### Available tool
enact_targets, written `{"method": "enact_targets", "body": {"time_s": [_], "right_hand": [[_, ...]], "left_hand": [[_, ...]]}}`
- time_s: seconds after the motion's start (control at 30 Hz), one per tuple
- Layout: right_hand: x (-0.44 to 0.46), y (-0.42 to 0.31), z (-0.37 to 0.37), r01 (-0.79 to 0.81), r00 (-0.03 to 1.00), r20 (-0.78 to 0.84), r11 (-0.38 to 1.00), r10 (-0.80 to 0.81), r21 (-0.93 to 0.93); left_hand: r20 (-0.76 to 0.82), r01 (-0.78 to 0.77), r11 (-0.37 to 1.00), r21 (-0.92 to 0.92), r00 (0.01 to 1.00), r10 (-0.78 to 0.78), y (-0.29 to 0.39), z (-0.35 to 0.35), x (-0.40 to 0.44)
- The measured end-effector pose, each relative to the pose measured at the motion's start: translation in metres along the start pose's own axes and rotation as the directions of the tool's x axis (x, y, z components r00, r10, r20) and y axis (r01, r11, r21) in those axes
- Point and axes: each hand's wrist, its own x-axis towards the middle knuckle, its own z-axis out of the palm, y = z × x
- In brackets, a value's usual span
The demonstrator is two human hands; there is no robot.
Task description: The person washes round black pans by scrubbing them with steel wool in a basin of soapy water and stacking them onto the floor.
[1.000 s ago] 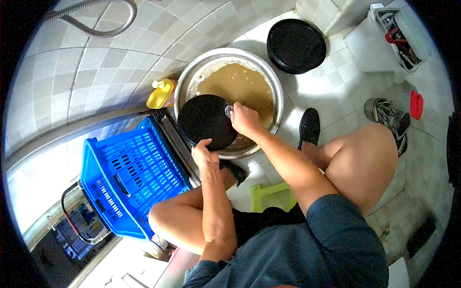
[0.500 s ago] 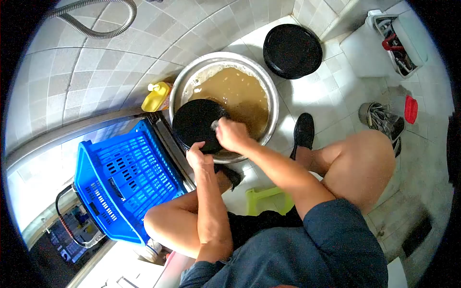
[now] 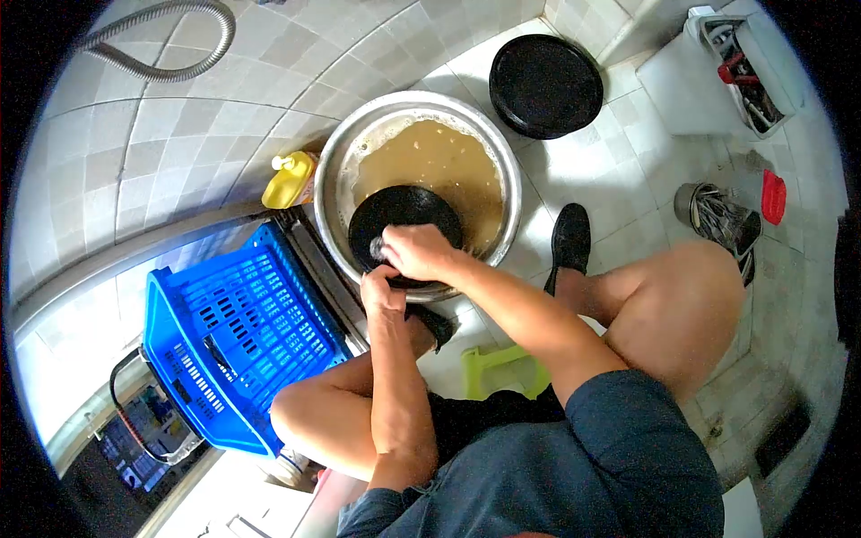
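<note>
A wide metal basin (image 3: 430, 101) holds cloudy brown water (image 3: 444, 161) with foam at its edge. A round black pan (image 3: 408, 204) lies tilted over the near side of the basin, partly over the water. My left hand (image 3: 383, 290) is closed on the pan's near rim. My right hand (image 3: 420, 252) is closed around a small greyish scrubber (image 3: 377, 245), which looks like steel wool, and presses it against the pan's surface near the left hand. The fingers of the right hand hide part of the scrubber.
More round black pans (image 3: 545, 87) are stacked on the floor beyond the basin. A yellow bottle (image 3: 289, 184) stands by the wall, left of the basin. A blue crate (image 3: 238, 336) is at left. Containers of cutlery (image 3: 713, 215) sit at right, near my black shoe (image 3: 570, 247).
The pan has shifted right and lies lower in the basin. My right hand has moved the scrubber left and down across it, closer to my left hand, which still grips the rim.
</note>
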Motion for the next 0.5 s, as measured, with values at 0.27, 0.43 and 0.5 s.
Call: {"method": "enact_targets", "body": {"time_s": [0.27,0.43,0.5], "right_hand": [[0.026,0.068,-0.041,-0.626,0.779,-0.188,0.76,0.599,-0.174],[0.028,0.091,-0.041,-0.704,0.649,-0.311,0.703,0.694,0.101],[0.023,0.07,-0.051,-0.735,0.556,-0.228,0.601,0.799,0.315]], "left_hand": [[-0.051,-0.066,0.993,-0.1,0.997,0.061,0.01,0.014,-0.009],[-0.031,-0.073,0.978,-0.196,0.997,0.068,0.004,0.022,0.016],[-0.023,0.042,0.971,-0.237,0.999,-0.049,0.001,0.022,0.033]]}}
